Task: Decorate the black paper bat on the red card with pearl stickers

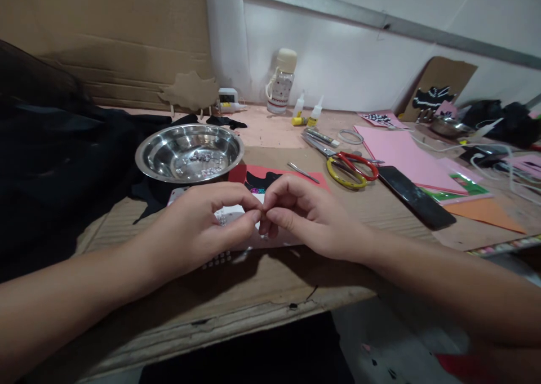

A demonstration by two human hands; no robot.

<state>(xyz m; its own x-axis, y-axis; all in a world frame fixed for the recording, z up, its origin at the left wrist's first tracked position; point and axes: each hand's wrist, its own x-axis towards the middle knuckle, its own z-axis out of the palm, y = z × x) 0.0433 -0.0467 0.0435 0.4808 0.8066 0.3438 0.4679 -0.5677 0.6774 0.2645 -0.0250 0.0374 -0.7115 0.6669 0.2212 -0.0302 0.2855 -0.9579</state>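
Note:
My left hand (220, 218) and my right hand (306, 218) meet fingertip to fingertip over the table, each in a pinch. Whatever lies between the tips is too small to make out. Beneath them is a white sheet (276, 241), partly covered by my hands. A strip of small pearl-like beads (217, 259) shows under my left hand. Just beyond my fingers lie a red sheet (315, 179) and a black cut-out piece (261, 180) with a glittery patch. A steel bowl (147, 161) holding small shiny stones stands behind my left hand.
Tweezers (302, 172), scissors (349, 167) with red and yellow handles, and a black phone (416, 198) lie to the right. Pink sheets (408, 153) are beyond the phone. Glue bottles (315, 114) and a drinking bottle (281, 85) stand by the wall. Black cloth (51, 181) heaps at left.

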